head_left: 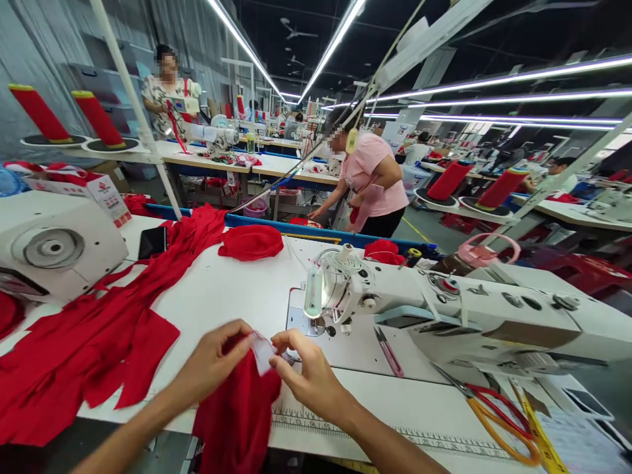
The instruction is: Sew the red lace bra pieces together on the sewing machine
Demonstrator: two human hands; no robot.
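Observation:
In front of the sewing machine [340, 296] I hold a piece of red fabric [241, 421] over the table's front edge, its lower part hanging down. My left hand [222, 355] pinches its upper edge. My right hand [306, 365] is closed at the right end of a small white patch [263, 353] that shows between both hands on the red fabric. Whether the patch is a label or a lining I cannot tell. The needle area lies just beyond my right hand, and the fabric is apart from it.
Long red fabric strips [118, 316] cover the table's left side, near a phone [153, 242] and another machine [59, 243]. A red bundle [251, 242] lies behind. Thread snips [389, 352], orange-handled scissors [503, 421] and a yellow tape measure [540, 434] lie right. A person [372, 174] bends beyond the table.

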